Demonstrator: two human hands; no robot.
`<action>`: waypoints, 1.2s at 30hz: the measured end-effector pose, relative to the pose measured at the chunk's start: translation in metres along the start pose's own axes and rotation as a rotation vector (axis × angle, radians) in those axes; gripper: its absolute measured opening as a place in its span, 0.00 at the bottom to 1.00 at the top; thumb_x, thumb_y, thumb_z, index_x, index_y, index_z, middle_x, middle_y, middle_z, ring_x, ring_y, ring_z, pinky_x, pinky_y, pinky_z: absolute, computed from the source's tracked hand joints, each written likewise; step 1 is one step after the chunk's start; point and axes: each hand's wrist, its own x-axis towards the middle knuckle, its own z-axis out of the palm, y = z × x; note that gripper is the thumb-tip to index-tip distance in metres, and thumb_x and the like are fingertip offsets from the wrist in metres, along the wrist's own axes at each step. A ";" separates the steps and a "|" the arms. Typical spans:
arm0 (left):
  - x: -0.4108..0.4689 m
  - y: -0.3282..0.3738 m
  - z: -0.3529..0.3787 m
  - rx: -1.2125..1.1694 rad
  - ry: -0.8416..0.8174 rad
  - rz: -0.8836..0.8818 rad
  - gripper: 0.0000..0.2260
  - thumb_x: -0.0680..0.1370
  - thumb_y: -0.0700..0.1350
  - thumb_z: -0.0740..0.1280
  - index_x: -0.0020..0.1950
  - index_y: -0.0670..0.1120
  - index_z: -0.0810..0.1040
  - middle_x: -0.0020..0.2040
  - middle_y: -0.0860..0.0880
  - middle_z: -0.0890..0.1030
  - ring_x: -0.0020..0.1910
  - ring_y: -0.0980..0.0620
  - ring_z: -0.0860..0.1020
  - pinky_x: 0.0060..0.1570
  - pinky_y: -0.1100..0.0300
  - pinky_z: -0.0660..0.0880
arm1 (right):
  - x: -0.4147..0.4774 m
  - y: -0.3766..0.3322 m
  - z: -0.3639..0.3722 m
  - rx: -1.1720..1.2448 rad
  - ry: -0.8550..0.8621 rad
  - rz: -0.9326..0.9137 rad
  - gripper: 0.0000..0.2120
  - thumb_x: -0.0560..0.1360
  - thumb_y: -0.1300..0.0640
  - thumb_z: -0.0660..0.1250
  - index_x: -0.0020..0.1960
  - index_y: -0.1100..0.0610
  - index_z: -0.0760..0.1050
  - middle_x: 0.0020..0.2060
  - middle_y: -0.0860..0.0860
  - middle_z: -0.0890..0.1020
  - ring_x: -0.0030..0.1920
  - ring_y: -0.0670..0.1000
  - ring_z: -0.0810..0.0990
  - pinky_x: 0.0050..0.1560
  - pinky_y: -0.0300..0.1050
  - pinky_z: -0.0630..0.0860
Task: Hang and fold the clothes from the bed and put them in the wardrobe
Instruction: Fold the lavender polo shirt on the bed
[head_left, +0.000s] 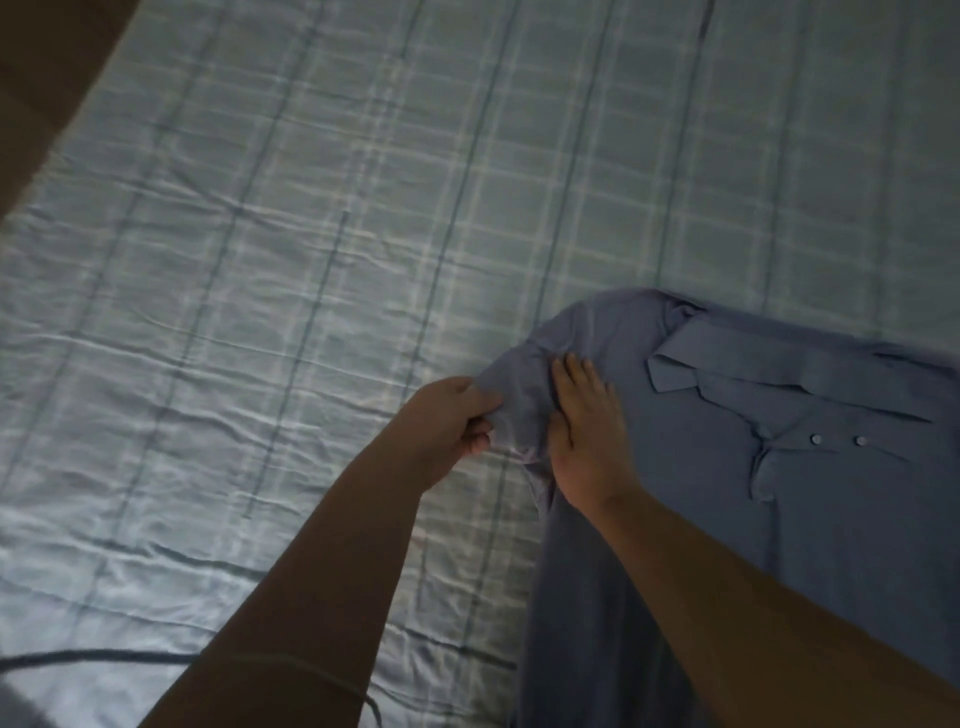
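A blue polo shirt (753, 509) lies face up on the bed at the lower right, collar toward the far side and two buttons showing on its placket. My left hand (452, 423) pinches the end of the shirt's left sleeve and lifts it slightly off the sheet. Right beside it, my right hand (584, 431) presses flat on the shirt's shoulder, fingers straight. The shirt's lower part runs out of view at the bottom edge.
A pale blue checked bedsheet (311, 260), creased, covers the bed across most of the view. A dark brown floor or bed edge (47, 78) shows at the top left. A thin dark cable (104, 659) lies across the sheet at the bottom left.
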 end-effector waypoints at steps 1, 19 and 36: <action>0.000 0.000 -0.001 0.160 0.057 0.071 0.03 0.75 0.39 0.69 0.44 0.39 0.79 0.35 0.44 0.76 0.36 0.50 0.75 0.34 0.59 0.73 | -0.001 0.002 -0.001 0.067 0.016 -0.003 0.31 0.76 0.49 0.44 0.79 0.55 0.56 0.78 0.53 0.60 0.78 0.53 0.55 0.78 0.55 0.51; 0.008 -0.020 -0.004 0.134 0.542 0.096 0.12 0.77 0.46 0.69 0.46 0.37 0.77 0.38 0.42 0.78 0.40 0.43 0.79 0.36 0.55 0.74 | -0.005 -0.010 -0.006 -0.228 -0.024 0.017 0.31 0.79 0.46 0.42 0.80 0.57 0.49 0.79 0.54 0.54 0.79 0.56 0.52 0.77 0.59 0.51; -0.008 -0.016 0.009 0.653 0.579 0.415 0.05 0.84 0.44 0.56 0.51 0.43 0.68 0.38 0.52 0.72 0.36 0.52 0.71 0.34 0.59 0.60 | 0.058 -0.008 -0.017 -0.356 -0.108 0.036 0.30 0.82 0.43 0.41 0.80 0.53 0.39 0.80 0.50 0.42 0.79 0.52 0.41 0.77 0.61 0.41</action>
